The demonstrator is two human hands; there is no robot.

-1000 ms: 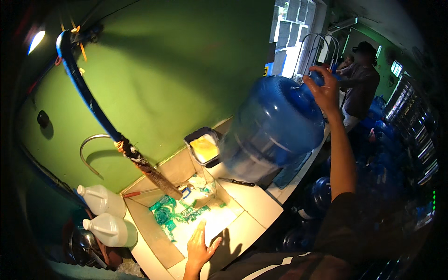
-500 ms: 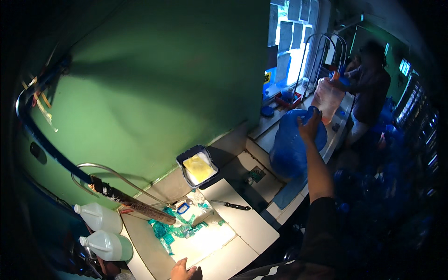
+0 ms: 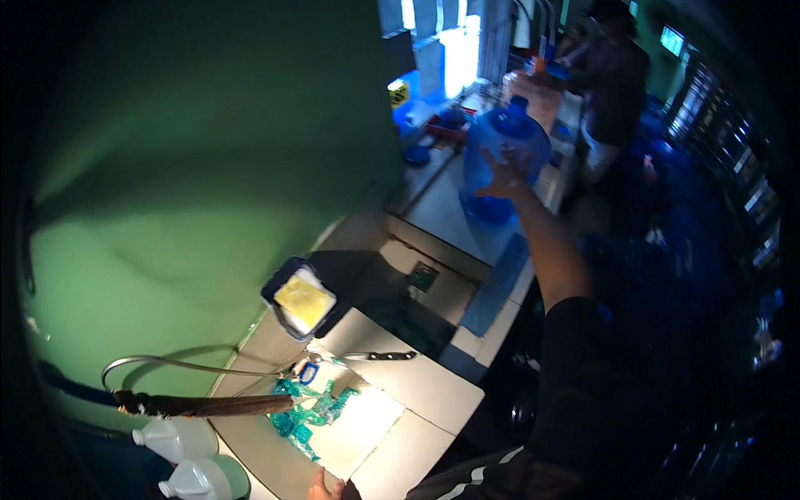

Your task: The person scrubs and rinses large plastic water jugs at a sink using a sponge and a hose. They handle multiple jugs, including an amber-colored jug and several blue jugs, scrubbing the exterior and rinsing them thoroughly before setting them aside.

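My right hand (image 3: 506,173) reaches forward with fingers spread, at the near side of a large blue water jug (image 3: 487,137). The jug stands upright on the tiled counter (image 3: 442,192) beyond the sink basin (image 3: 392,296), its neck at the top. Whether the palm presses on the jug is hard to tell. At the lower edge my left hand (image 3: 323,485), partly cut off, rests open on the rim of the near counter. Close to it, crumpled green plastic film (image 3: 296,417) lies in the lit recess. A black-handled knife (image 3: 379,356) lies on the white counter slab.
A dark tub (image 3: 279,287) holds a yellow sponge (image 3: 302,302). Two white jugs (image 3: 179,437) stand lower left, under a wrapped pipe (image 3: 208,406). A co-worker (image 3: 617,92) handles a pinkish clear jug (image 3: 529,96) at the far counter. Dark blue jugs crowd the right side.
The blue jug has gone from tilted over the basin's far end to upright on the counter. My right hand has left its neck and spread open at its side. The view has turned.
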